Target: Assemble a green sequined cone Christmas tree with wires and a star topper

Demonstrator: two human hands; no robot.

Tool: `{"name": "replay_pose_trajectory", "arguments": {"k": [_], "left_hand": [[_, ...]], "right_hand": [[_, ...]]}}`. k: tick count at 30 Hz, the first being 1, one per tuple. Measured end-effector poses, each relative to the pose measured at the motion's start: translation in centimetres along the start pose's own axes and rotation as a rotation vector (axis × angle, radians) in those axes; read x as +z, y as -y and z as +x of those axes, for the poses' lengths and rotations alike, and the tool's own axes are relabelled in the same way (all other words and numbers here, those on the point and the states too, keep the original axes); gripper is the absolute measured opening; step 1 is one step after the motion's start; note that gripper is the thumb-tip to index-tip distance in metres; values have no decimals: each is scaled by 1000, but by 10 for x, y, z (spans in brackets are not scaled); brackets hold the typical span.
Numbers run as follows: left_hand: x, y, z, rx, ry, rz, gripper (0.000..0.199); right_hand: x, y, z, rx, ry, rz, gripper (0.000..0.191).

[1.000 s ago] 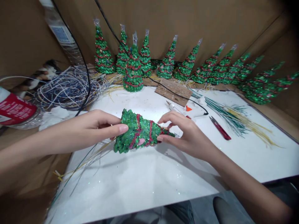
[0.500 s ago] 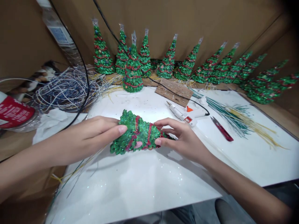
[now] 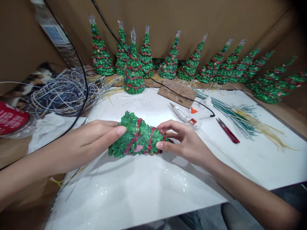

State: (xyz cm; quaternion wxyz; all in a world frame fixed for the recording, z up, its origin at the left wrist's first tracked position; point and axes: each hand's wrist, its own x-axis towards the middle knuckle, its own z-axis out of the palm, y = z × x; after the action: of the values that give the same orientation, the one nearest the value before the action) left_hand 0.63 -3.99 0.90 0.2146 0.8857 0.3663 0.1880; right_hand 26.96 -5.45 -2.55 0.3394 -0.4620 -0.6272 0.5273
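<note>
A glittery green Christmas tree (image 3: pixel 140 135) with red garlands lies on its side just over the white work surface (image 3: pixel 134 191), its wide base toward the left. My left hand (image 3: pixel 98 137) grips the base end, thumb on the near side. On the narrower right end are the thumb and fingers of my right hand (image 3: pixel 184 142), which hide the tip. A pink patch shows low on the tree's side. Beyond my right hand lie a white glue gun (image 3: pixel 184 115) with an orange trigger and red-handled snips (image 3: pixel 227 130).
Several decorated trees (image 3: pixel 171 60) stand along the back. A corrugated cardboard piece (image 3: pixel 177 92), green and yellow wires (image 3: pixel 242 119), tangled white and blue wires (image 3: pixel 57 92), a clear bottle (image 3: pixel 54 33) and a red-labelled bottle (image 3: pixel 13 118) surround the surface. A black cable (image 3: pixel 153 80) crosses the view.
The view has shifted slightly, so most things appear a little further left. Both hands keep their hold on the tree, which looks nearly unchanged in pose.
</note>
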Motion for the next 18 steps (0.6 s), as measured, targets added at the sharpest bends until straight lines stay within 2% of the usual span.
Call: {"name": "replay_pose_trajectory", "arguments": {"k": [6, 11, 18], "left_hand": [[0, -2, -2, 18, 27, -107, 44], [1, -1, -2, -10, 32, -99, 44], [2, -2, -1, 20, 38, -98, 45]], "right_hand": [[0, 1, 1, 15, 12, 29, 38], [0, 2, 1, 34, 11, 45, 38], [1, 2, 1, 47, -7, 37, 39]]}}
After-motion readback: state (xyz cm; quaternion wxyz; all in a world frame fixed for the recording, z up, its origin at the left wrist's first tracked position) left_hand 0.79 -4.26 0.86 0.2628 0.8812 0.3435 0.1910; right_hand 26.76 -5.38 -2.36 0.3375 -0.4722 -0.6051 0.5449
